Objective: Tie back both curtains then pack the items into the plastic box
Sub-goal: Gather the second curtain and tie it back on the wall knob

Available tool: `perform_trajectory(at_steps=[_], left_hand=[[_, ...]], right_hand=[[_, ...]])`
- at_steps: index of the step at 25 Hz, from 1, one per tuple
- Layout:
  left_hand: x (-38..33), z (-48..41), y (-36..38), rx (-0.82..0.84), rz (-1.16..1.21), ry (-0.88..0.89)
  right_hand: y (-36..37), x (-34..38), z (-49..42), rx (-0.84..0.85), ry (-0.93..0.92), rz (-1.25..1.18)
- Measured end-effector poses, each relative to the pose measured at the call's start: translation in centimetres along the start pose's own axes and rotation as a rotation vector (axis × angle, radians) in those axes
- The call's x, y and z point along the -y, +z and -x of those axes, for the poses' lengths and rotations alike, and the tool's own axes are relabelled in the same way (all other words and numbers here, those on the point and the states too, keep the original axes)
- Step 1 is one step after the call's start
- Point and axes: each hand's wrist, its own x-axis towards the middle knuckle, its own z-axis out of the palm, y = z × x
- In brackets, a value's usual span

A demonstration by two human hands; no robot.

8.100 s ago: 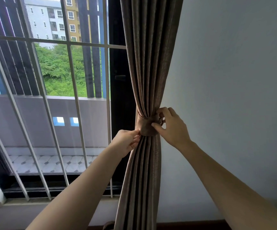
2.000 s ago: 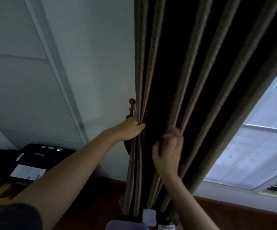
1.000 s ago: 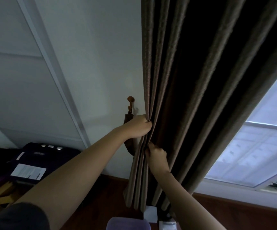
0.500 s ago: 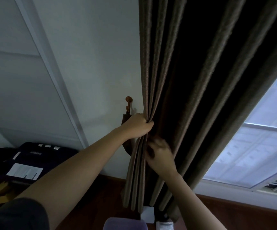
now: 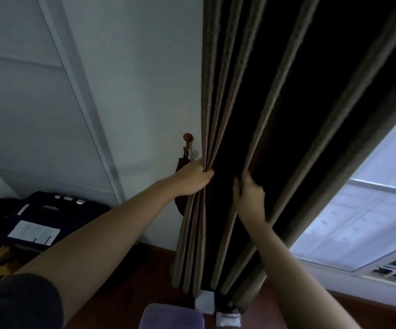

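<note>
Right hand (image 5: 248,194) shifted rightward, now gripping further curtain (image 5: 275,115) pleat, apart from left.

A dark brown pleated curtain (image 5: 275,115) hangs untied from above down to the floor beside the window, its left folds bunched near a wooden wall hook (image 5: 187,137) from which a brown tieback (image 5: 182,162) dangles.

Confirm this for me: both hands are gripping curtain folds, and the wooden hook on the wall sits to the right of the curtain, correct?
Not quite. The head view shows the hook on the wall to the left of the curtain, just above the left hand. The rest holds: the left hand and the right hand each grip curtain folds.
</note>
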Motion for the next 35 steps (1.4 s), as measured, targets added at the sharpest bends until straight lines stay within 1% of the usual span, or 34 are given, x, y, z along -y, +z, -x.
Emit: perform_trajectory(at_steps=[3,6,12,19,21,23,24,25,27,28,29,30,32,33,34,35], left_hand=[[-0.1,-0.1,0.2,0.015,-0.02,-0.007],[0.1,-0.5,0.6,0.024,-0.08,-0.007],[-0.6,-0.7,1.2,0.063,-0.114,-0.021],[-2.1,-0.5,2.0,0.066,-0.119,-0.056],[-2.9,-0.5,2.4,0.062,-0.11,-0.042],[-3.0,-0.7,3.0,0.012,-0.12,-0.001],[-2.8,-0.8,3.3,-0.037,-0.132,0.027],[-2.6,-1.0,3.6,-0.089,-0.139,0.043],[-2.1,-1.3,3.9,-0.167,-0.137,0.051],[-2.0,-1.3,3.9,-0.184,-0.13,0.044],[-1.8,-1.2,3.7,-0.184,-0.116,0.028],[-1.6,-1.2,3.4,-0.171,-0.092,0.017],[-1.2,-1.2,2.8,-0.133,-0.024,-0.001],[-1.0,-1.2,2.6,-0.123,0.005,-0.007],[-0.9,-1.3,2.5,-0.123,0.026,-0.015],[-0.8,-1.4,2.5,-0.124,0.041,-0.026]], right_hand=[[2.6,-0.7,4.2,0.232,0.057,-0.022],[3.5,-0.7,5.6,0.348,0.055,-0.039],[3.2,-0.1,5.6,0.414,0.073,-0.054],[3.7,0.5,6.0,0.408,0.103,-0.061],[3.9,0.8,6.1,0.39,0.128,-0.073],[4.1,1.1,6.3,0.413,0.148,-0.066],[4.1,1.3,6.4,0.459,0.144,-0.059],[3.9,1.2,6.6,0.54,0.138,-0.043],[3.3,0.1,6.7,0.759,0.094,0.043],[2.6,-0.6,6.7,0.8,0.073,0.106],[1.6,-1.1,6.5,0.722,0.056,0.145],[0.4,-1.4,6.1,0.504,0.041,0.138],[-2.6,-1.0,4.0,-0.112,-0.021,0.057],[-4.1,-0.4,2.5,-0.372,-0.053,0.012],[-5.4,0.2,0.9,-0.542,-0.078,-0.039],[-6.4,0.8,-0.4,-0.643,-0.101,-0.073]])
